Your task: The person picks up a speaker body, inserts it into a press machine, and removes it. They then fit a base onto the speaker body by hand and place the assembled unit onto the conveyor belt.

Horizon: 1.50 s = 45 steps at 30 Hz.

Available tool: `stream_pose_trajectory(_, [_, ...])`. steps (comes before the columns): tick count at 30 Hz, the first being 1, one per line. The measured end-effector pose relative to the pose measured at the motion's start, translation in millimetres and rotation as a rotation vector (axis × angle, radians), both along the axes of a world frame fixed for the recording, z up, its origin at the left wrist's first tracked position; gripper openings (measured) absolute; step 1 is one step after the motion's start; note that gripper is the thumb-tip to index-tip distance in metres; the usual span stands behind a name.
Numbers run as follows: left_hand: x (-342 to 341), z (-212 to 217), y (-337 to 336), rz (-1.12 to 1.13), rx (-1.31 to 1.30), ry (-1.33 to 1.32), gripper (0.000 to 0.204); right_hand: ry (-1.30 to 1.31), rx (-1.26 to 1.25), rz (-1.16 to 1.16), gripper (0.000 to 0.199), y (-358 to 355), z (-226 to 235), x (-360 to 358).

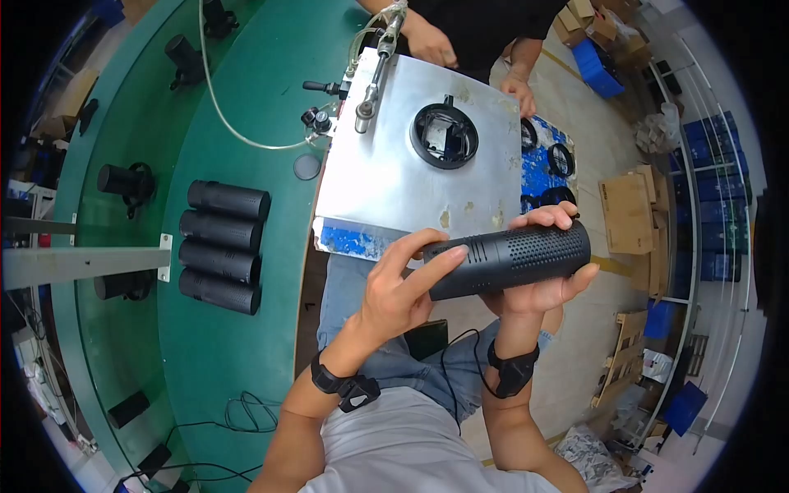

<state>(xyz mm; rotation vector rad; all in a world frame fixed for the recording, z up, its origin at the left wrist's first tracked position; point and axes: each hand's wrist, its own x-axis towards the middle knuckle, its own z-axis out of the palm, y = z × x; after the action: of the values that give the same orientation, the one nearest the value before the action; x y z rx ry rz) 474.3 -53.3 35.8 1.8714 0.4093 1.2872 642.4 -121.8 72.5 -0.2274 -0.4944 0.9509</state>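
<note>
A black cylindrical housing [493,261], slotted at one end and perforated with small round holes at the other, lies almost level between my hands, just off the front edge of the metal fixture box. My left hand [393,289] grips its left end, thumb and fingers over the slotted part. From beneath, my right hand [534,297] cradles the perforated end, fingertips curling over the far side. A black ring-shaped part [417,138] lies on top of the silver metal box [386,185] beyond my hands.
Several similar black cylinders [220,232] lie in a row on the green table [222,370] at left. A metal rod linkage [375,86] and air hose stand at the box's left edge. A co-worker's hand [518,90] is near a blue, worn surface [538,164] with black rings. Cardboard boxes [626,214] stand right.
</note>
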Motion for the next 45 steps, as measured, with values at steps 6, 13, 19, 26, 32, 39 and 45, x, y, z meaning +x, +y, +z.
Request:
stream_pose_trajectory(6, [4.5,-0.7,19.2,-0.079,-0.313,-0.103,0.074,-0.158,0.124,0.023,0.06,25.9,-2.5,11.7])
stream_pose_trajectory(13, [-16.0,-23.5,28.5,0.021,-0.386,-0.013,0.044,-0.813,-0.251,-0.562,0.051,92.5,28.0,46.5])
stream_pose_trajectory(19, [-23.9,-29.4,32.0,0.074,-0.419,-0.009,0.027,-1.036,-0.526,-0.557,0.035,151.1,2.3,33.6])
stream_pose_trajectory(26, [-34.2,-23.0,52.5,0.125,-0.377,-0.038,0.018,-1.027,-0.559,-0.754,0.043,154.2,-31.3,16.1])
stream_pose_trajectory(32, [-35.2,10.6,164.1,0.231,-0.312,0.027,0.021,-1.066,-0.511,-0.205,0.049,149.6,-8.3,40.4])
stream_pose_trajectory(39, [-7.4,-50.1,301.1,0.475,0.039,0.797,0.045,-0.979,-0.477,-0.507,0.03,153.2,-45.7,26.8])
stream_pose_trajectory(45, [5.7,-37.4,294.1,0.261,-0.279,1.242,0.052,-1.029,-0.481,-0.543,0.033,143.1,-45.3,40.1])
